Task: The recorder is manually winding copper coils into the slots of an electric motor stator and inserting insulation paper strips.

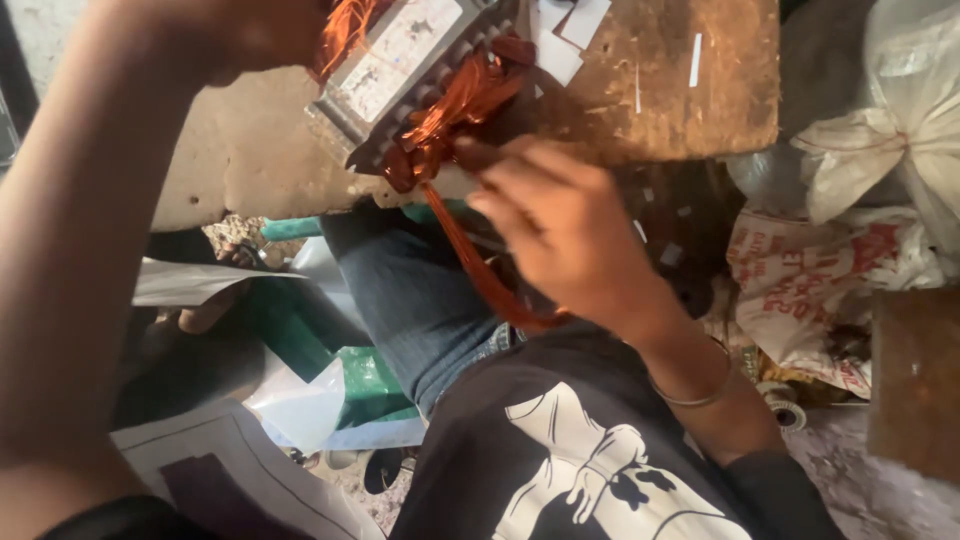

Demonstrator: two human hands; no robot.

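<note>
A grey slotted metal core point(400, 70) lies on a worn wooden board point(660, 90), with bundles of copper wire point(455, 105) threaded along its slots. My right hand point(560, 225) pinches the copper wire bundle at the core's near end; a loop of the wire hangs down toward my lap. My left hand point(250, 35) is raised at the top left, close to the camera and blurred, near a frayed tuft of copper strands point(345, 30). Whether it grips anything is unclear. A thin bangle point(700, 395) circles my right wrist.
White paper slips point(565, 35) lie on the board. Plastic bags point(880, 130) pile at the right, with a brown block point(915, 380) below them. White and green sheets point(330, 390) lie on the floor at the left, beside my jeans-clad leg point(410, 300).
</note>
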